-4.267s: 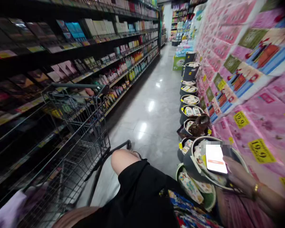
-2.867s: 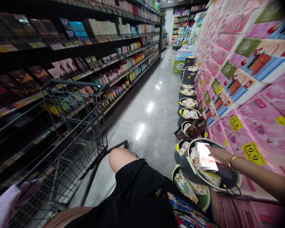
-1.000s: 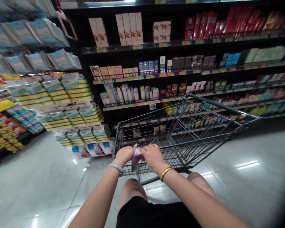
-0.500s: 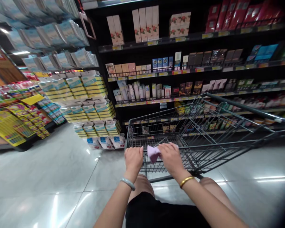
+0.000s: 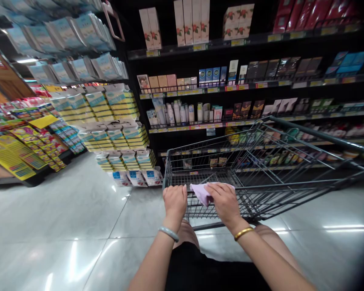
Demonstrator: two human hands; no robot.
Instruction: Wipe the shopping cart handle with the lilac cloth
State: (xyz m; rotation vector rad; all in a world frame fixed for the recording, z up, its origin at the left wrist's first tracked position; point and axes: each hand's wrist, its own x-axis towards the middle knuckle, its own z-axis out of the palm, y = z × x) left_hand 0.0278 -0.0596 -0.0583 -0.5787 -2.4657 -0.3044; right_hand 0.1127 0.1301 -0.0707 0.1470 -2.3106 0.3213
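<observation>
Fingers of the left hand (image 5: 174,205) grip the cart rim (image 5: 263,186); those of the right hand (image 5: 227,204) grasp a lilac cloth (image 5: 200,193).

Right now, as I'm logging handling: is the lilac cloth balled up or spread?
Partly spread: the lilac cloth shows either side of the right hand on the cart rail, one flap hanging. Folds underneath: cannot tell.
</observation>
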